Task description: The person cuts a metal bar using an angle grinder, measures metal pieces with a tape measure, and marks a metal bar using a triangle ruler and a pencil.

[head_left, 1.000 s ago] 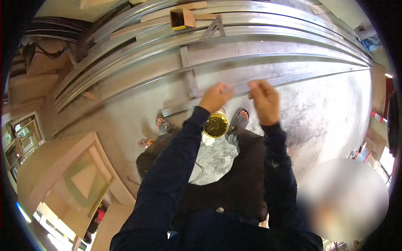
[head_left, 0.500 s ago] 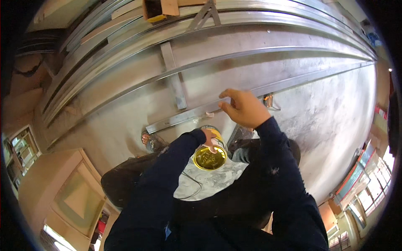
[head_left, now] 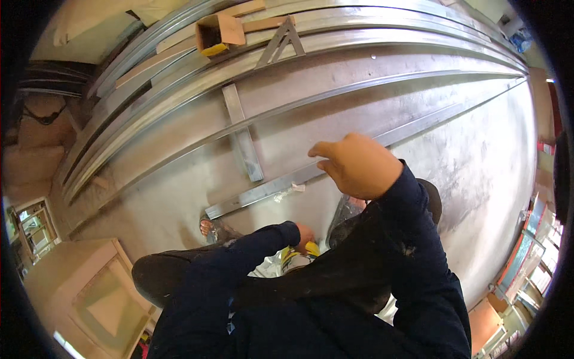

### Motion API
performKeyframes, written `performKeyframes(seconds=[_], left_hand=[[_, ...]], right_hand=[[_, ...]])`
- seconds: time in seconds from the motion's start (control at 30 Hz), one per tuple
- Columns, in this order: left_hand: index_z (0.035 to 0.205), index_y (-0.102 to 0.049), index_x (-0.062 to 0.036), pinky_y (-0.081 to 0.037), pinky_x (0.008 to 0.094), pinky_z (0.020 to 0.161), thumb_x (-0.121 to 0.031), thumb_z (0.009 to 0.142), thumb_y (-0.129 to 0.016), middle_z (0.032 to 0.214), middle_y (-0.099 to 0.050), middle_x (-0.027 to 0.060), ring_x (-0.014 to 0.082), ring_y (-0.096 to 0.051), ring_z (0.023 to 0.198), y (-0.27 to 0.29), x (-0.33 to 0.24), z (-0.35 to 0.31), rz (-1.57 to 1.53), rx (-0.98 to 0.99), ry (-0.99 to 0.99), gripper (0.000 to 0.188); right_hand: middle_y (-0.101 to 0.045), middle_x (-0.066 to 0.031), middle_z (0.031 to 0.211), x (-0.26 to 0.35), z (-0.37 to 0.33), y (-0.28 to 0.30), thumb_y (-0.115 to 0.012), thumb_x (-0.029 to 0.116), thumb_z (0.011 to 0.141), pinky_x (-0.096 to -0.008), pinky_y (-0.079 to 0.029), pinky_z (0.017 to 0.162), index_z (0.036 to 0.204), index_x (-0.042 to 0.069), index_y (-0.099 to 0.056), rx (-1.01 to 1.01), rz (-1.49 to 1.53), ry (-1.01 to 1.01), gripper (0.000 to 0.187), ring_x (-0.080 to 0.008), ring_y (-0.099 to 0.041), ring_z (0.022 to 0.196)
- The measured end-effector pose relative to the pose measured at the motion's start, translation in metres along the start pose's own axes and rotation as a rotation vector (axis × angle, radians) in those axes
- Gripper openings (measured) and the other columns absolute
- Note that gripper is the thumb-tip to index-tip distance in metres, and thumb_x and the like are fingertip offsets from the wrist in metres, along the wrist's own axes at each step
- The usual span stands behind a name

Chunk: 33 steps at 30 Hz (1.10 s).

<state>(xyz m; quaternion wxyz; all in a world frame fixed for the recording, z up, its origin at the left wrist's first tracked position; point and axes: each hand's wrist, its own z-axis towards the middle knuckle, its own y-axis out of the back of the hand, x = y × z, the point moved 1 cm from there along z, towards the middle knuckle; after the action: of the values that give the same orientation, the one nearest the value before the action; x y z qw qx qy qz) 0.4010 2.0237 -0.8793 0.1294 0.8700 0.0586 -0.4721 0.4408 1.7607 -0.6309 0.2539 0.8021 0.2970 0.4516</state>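
Note:
Low between my knees, my left hand is closed on a tin can with a yellow and pale label. My thigh and sleeve hide much of the can, and its gold-coloured end is out of sight. My right hand hovers over the floor in front of my right knee. Its index finger and thumb are bent and slightly apart, with nothing visible between them. Below and left of that hand lies a metal bar, with a crumpled whitish scrap beside it.
Long metal profiles run across the grey floor. A short metal piece lies crosswise under one of them. On the far profiles rest a triangular metal square and an open cardboard box. A wooden cabinet stands at left.
The can has gone down and nearer to me with my left hand, and its gold end has left view. My right hand appears a little nearer, its fingers more curled.

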Motion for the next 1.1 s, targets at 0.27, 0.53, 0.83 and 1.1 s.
performKeyframes(seconds=[0.27, 0.53, 0.83, 1.1], left_hand=[[0.096, -0.070, -0.0043, -0.052, 0.0403, 0.066, -0.018, 0.086, -0.061, 0.081, -0.068, 0.0123, 0.0296, -0.065, 0.073, 0.149, -0.236, -0.229, -0.145, -0.478, -0.775, 0.019], [0.067, -0.062, -0.0056, -0.047, 0.0315, 0.054, -0.015, 0.093, -0.050, 0.068, -0.060, 0.0113, 0.0159, -0.052, 0.053, 0.039, -0.397, -0.304, 0.440, -0.928, -1.284, 0.029], [0.069, -0.057, -0.0135, -0.038, 0.0294, 0.056, -0.014, 0.095, -0.047, 0.069, -0.045, -0.0003, 0.0147, -0.051, 0.063, -0.006, -0.448, -0.287, 0.206, -0.558, -1.438, 0.027], [0.086, -0.064, -0.0011, -0.044, 0.0343, 0.059, -0.022, 0.094, -0.062, 0.090, -0.066, 0.0151, 0.0200, -0.059, 0.066, 0.029, -0.399, -0.276, 0.161, -0.544, -1.118, 0.023]], right_hand=[[-0.062, -0.0042, 0.056, 0.055, -0.134, 0.021, -0.081, 0.030, 0.081, -0.0279, -0.040, 0.038, 0.061, 0.004, -0.064, -0.433, 0.982, 1.038, 0.036, -0.0164, -0.057, 0.043], [-0.068, -0.0034, 0.079, 0.149, -0.289, -0.011, -0.059, 0.014, 0.091, -0.0221, -0.026, 0.040, 0.073, 0.008, -0.065, -0.366, 0.914, 1.746, 0.020, -0.0057, -0.040, 0.043], [-0.066, -0.0192, 0.076, 0.170, -0.339, -0.052, -0.064, 0.005, 0.089, -0.0252, -0.024, 0.037, 0.069, -0.004, -0.061, 0.208, 0.850, 1.836, 0.022, -0.0118, -0.045, 0.043], [-0.066, -0.0137, 0.085, 0.133, -0.317, -0.031, -0.059, 0.008, 0.090, -0.0227, -0.029, 0.041, 0.076, 0.002, -0.064, 0.011, 0.911, 1.867, 0.017, -0.0100, -0.046, 0.047]])
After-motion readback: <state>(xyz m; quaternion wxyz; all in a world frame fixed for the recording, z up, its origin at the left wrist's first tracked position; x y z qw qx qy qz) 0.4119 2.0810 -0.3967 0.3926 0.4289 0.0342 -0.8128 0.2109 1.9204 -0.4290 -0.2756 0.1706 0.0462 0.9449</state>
